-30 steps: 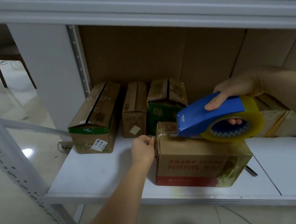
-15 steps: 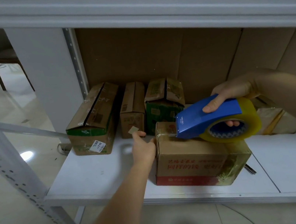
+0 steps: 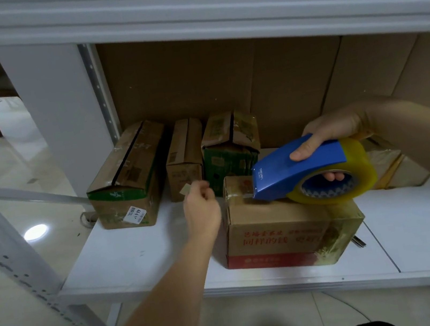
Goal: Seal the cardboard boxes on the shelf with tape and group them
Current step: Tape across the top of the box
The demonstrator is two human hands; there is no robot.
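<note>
The right hand [image 3: 335, 132] grips the blue tape dispenser [image 3: 297, 168], thumb over its plastic shell and fingers curled through the core of the clear, yellowish roll, its nose resting on the top of the front box [image 3: 289, 231]. That box sits on the white shelf [image 3: 143, 253] directly under those fingers and looks mostly sealed: glossy film wraps its right end and a strip runs along its top seam. The left hand [image 3: 201, 211] is just beside the box's left end, its fingers loosely curled; whether they pinch a tape end I cannot tell. Beyond its fingertips three worn, creased cartons [image 3: 179, 157] stand together at the back, tape glinting on some. Grouping this box with them seems to remain.
</note>
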